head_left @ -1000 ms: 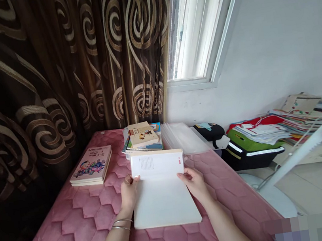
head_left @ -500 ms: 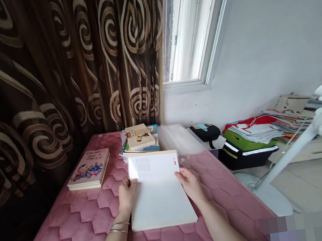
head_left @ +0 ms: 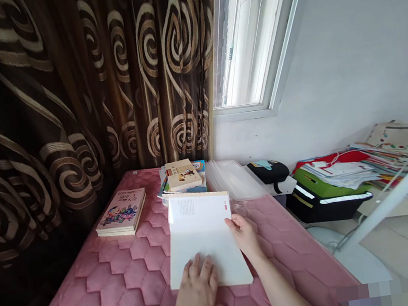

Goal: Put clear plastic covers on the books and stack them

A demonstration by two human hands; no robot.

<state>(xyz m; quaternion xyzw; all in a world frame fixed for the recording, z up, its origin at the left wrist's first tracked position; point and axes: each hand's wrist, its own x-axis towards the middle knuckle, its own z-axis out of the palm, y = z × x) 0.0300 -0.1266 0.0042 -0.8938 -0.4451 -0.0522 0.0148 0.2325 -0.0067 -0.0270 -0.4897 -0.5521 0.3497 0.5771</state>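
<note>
An open book (head_left: 205, 241) lies on the pink quilted mattress, its spine running crosswise. The upper page has small print and a red mark; the lower one is blank white. My left hand (head_left: 200, 285), with a bracelet at the wrist, rests flat on the lower page with its fingers stretched out. My right hand (head_left: 244, 233) pinches the book's right edge near the fold, thumb on the page and the other fingers partly hidden. Just beyond the book stands a pile topped by a small cream book (head_left: 183, 174). To the left lie two stacked pink-covered books (head_left: 121, 212).
Clear plastic sheets (head_left: 236, 181) lie at the mattress's far right. Past that edge are a black case (head_left: 269, 170), a green and black storage box (head_left: 324, 197), piled papers (head_left: 346, 168) and a white fan (head_left: 384, 193). A patterned curtain (head_left: 133, 82) hangs behind the mattress (head_left: 130, 275).
My left hand has let go of the book's left edge and moved down onto the lower page, lying flat. My right hand keeps its hold. The view has shifted slightly left.
</note>
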